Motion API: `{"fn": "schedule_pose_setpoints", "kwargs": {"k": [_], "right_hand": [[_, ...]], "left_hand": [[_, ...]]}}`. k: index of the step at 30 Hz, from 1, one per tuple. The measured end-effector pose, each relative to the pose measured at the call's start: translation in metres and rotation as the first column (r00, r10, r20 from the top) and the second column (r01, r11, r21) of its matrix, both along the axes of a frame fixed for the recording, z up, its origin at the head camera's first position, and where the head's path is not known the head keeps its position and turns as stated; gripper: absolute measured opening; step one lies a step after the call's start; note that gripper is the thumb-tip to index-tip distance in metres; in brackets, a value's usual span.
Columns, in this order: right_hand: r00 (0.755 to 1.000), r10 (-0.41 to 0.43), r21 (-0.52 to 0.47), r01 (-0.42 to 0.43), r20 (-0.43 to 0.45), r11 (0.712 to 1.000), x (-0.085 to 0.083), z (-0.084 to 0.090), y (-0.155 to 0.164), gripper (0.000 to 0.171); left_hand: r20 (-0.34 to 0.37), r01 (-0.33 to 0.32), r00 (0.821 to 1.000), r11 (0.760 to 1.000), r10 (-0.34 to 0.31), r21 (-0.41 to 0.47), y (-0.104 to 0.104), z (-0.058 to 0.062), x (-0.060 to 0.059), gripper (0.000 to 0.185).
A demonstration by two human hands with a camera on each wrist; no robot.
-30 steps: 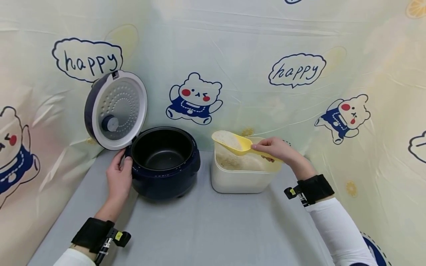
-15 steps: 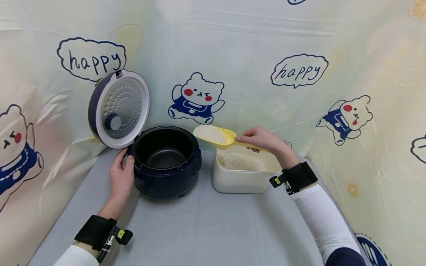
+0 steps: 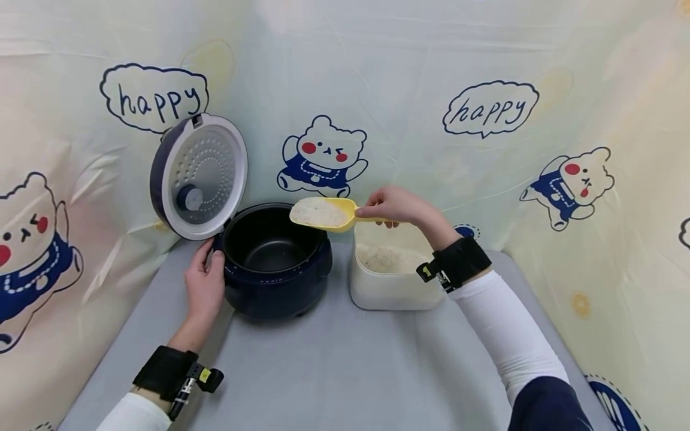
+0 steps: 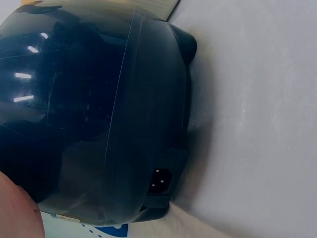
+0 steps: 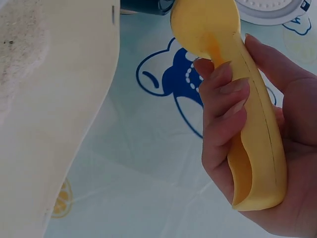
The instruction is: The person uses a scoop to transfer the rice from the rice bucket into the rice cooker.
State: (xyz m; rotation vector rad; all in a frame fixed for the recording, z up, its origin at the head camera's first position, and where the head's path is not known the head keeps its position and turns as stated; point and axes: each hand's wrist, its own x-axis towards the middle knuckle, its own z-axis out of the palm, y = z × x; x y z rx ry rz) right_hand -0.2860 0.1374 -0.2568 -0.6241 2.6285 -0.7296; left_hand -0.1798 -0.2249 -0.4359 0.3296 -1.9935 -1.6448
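A dark blue rice cooker stands on the grey table with its lid swung up and its black inner pot empty. My left hand rests against the cooker's left side; the left wrist view shows the cooker's glossy wall close up. My right hand grips the handle of a yellow scoop heaped with rice, held level over the pot's right rim. The right wrist view shows my fingers curled round the scoop's handle. A white tub of rice stands right of the cooker.
A printed curtain with bears and "happy" bubbles closes the table in at the back and both sides. The grey tabletop stretches toward me in front of the cooker and tub.
My right hand has carried the filled scoop up out of the tub and leftward, from above the tub to over the pot's rim. The left hand has stayed on the cooker.
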Motion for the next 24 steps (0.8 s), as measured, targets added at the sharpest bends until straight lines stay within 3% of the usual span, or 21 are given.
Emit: {"fn": "schedule_pose_setpoints", "kwargs": {"k": [10,24], "right_hand": [[0.999,0.03,0.124,-0.025,-0.037,0.992,-0.001,0.015,-0.038,0.033],[0.991,0.071,0.204,-0.046,-0.117,0.978,0.005,0.017,-0.059,0.031]], "left_hand": [[-0.012,0.003,1.0,0.999,-0.002,0.048,0.004,0.0,0.002,0.045],[-0.025,0.006,1.0,1.0,-0.005,0.019,0.002,-0.003,-0.002,0.046]]}}
